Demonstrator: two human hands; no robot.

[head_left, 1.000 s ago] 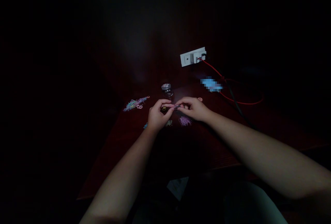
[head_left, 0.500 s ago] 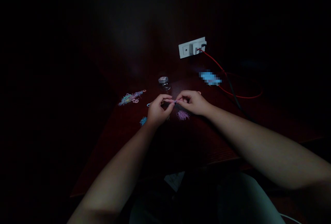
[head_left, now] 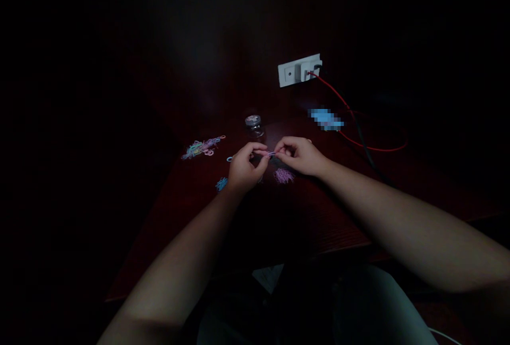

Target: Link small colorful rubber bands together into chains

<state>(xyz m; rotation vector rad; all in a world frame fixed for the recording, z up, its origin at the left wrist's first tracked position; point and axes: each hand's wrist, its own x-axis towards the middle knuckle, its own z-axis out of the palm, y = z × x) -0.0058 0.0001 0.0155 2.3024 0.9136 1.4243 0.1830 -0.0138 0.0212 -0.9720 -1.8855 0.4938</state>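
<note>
Between my two hands a small purplish elastic band [head_left: 271, 153] is pulled out straight. My left hand [head_left: 247, 167] pinches one end of it between thumb and forefinger. The other end sits in the pinched fingertips of my right hand [head_left: 299, 156]. Just below them on the table lies a purple heap of elastic bands [head_left: 284, 176]. A blue heap of bands [head_left: 221, 184] is partly covered by my left wrist. Behind the hands stands a clear jar [head_left: 255, 126] with a lid.
A mixed pile of coloured bands [head_left: 199, 148] lies on the left of the dark red table [head_left: 179, 217]. A white wall socket [head_left: 297, 71] holds a plug with a red cable [head_left: 337, 92]. A blurred-out blue object [head_left: 325, 119] lies at the back right.
The band shows slightly longer between my fingertips, as the hands are a little farther apart. The view has shifted slightly; the piles and jar stay in place.
</note>
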